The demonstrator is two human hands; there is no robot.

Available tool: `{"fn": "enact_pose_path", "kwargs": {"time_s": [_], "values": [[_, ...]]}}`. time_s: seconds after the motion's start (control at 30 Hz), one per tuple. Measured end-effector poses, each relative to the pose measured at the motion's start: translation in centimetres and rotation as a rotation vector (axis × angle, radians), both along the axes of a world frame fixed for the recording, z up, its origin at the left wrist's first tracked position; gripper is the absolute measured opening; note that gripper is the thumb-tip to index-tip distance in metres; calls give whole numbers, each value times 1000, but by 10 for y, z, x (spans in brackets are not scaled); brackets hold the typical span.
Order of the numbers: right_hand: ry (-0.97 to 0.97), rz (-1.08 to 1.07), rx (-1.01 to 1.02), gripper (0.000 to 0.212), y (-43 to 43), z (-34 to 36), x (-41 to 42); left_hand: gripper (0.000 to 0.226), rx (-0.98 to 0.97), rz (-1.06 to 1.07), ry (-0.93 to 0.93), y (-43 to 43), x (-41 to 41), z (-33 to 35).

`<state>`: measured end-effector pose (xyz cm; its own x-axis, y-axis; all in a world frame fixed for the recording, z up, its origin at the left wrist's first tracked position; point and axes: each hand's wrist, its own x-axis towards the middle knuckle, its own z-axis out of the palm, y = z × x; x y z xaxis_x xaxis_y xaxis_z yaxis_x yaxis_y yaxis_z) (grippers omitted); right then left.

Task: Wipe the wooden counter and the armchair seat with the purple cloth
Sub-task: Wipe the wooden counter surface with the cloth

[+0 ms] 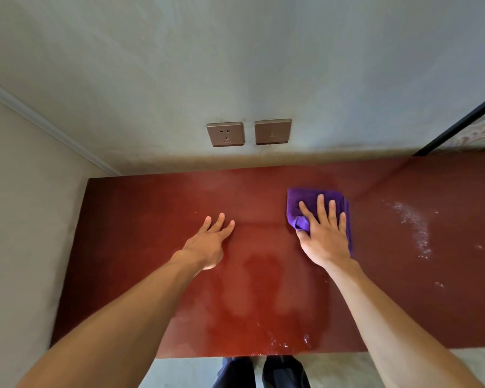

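Note:
The reddish-brown wooden counter point(140, 219) runs along the wall and fills the middle of the view. A folded purple cloth point(305, 204) lies flat on it, right of centre. My right hand point(324, 233) presses down on the cloth with the fingers spread and the thumb pinching a fold. My left hand point(209, 243) rests on the bare wood to the left of the cloth, fingers apart, holding nothing. White droplets or streaks point(416, 228) mark the counter to the right of the cloth. The armchair is out of view.
Two brown wall plates, a socket point(225, 134) and a switch point(273, 131), sit on the wall just above the counter's back edge. A side wall closes the left end. A dark frame point(459, 126) stands at the right. My legs show below the front edge.

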<state>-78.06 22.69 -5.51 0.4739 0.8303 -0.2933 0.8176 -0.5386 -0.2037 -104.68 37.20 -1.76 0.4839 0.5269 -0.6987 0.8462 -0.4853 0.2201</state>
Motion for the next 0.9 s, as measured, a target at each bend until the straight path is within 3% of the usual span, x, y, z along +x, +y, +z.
{"fn": "enact_pose_path", "kwargs": {"time_s": [0.3, 0.57, 0.73, 0.9], "values": [[-8, -67, -22, 76, -87, 3, -100, 88, 13, 14, 27, -10, 8, 13], [42, -137, -93, 79, -140, 13, -177, 74, 192, -75, -63, -71, -23, 24], [97, -289, -74, 73, -146, 24, -234, 76, 209, -61, 35, -88, -64, 18], [148, -417, -53, 84, -119, 25, -278, 75, 235, -81, 17, -83, -77, 15]]}}
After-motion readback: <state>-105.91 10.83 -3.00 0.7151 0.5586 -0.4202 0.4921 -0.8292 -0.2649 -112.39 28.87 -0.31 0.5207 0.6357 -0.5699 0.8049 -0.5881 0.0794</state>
